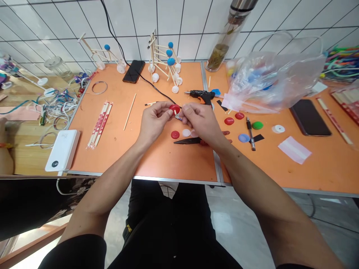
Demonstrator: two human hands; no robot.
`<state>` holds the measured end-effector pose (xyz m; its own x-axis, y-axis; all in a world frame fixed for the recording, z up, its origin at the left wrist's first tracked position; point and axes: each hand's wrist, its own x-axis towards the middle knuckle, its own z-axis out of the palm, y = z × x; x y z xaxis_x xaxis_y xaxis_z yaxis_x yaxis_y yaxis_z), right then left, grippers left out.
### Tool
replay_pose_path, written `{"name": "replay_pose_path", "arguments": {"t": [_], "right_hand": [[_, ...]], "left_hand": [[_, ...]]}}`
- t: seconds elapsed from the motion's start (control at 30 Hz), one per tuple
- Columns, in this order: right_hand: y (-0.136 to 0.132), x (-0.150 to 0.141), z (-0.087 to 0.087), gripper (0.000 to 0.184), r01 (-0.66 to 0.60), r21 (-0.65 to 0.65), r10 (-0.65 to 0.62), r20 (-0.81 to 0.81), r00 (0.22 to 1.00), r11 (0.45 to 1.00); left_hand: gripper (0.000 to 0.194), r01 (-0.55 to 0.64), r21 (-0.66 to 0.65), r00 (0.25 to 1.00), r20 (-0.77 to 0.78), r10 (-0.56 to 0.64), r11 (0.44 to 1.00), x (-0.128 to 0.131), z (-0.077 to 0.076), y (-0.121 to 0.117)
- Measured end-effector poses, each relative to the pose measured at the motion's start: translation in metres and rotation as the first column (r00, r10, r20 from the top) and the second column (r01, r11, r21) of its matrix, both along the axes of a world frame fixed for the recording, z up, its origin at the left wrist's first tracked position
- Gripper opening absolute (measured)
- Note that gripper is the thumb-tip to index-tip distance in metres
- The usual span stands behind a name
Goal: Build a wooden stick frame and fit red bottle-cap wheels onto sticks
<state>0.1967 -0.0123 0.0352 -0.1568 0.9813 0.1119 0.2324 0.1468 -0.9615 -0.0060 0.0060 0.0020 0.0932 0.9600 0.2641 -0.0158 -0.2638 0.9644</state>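
glossy red plastic cap [174, 109], smooth orange laminate tabletop [157, 157], matt wooden stick [129, 116], clear plastic bag [275, 78]

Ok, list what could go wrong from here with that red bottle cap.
The black cable runs close past the left hand and could snag, perhaps dragging the hot glue gun. The black-bladed scissors lie just below the right hand, so a slip might catch them. The red bottle cap is small and could drop.
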Motion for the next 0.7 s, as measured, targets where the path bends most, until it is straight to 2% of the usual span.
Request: {"name": "replay_pose_path", "arguments": {"t": [0.07,0.13,0.3,0.5,0.7], "right_hand": [[0.004,0.002,-0.004,0.046,0.065,0.176,-0.069,0.015,0.998,0.982],[0.008,0.002,-0.008,0.046,0.045,0.272,-0.051,0.016,0.999,0.961],[0.009,0.0,-0.012,0.06,-0.053,0.262,0.05,0.017,0.999,0.964],[0.006,-0.002,-0.007,0.06,-0.03,0.26,0.036,-0.018,0.999,0.965],[0.008,-0.003,-0.01,0.058,-0.02,0.264,0.022,-0.005,1.0,0.964]], "left_hand": [[0.012,0.002,-0.023,1.0,0.027,-0.001,1.0,-0.001,0.001,0.0],[0.012,0.006,-0.007,1.0,0.022,-0.005,1.0,0.0,0.004,-0.002],[0.01,-0.024,0.051,1.0,-0.019,0.025,0.998,0.003,0.011,-0.008],[0.012,0.01,0.11,1.0,-0.009,-0.009,0.994,0.004,0.01,-0.008],[0.011,-0.026,0.101,1.0,-0.002,0.026,0.995,0.008,0.004,-0.007]]}}
